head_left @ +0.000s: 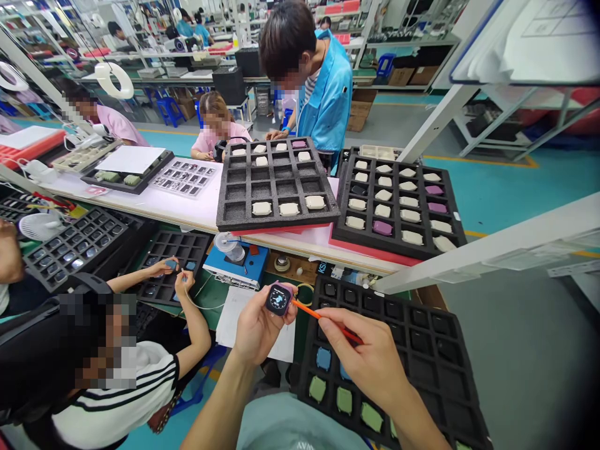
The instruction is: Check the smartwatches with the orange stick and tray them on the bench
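Note:
My left hand (260, 325) is closed around a smartwatch (278, 299) with a purple case and a lit dial facing up. Between the fingers of my right hand (363, 347) is a thin orange stick-like tool (307, 309), pinched near its middle. The tool's tip meets the right side of the watch case or lies very close to it; which one I cannot tell. Below and to the right of my hands, a black foam tray (440, 381) holds dark, blue and green watch cases, and my right forearm covers part of it.
A raised shelf carries two foam trays (276, 178) (426, 178) of white and purple cases. A blue box (234, 265) stands beneath the shelf. At left, a co-worker in a striped white sleeve (154, 362) works over another tray. A white post (440, 115) rises at right.

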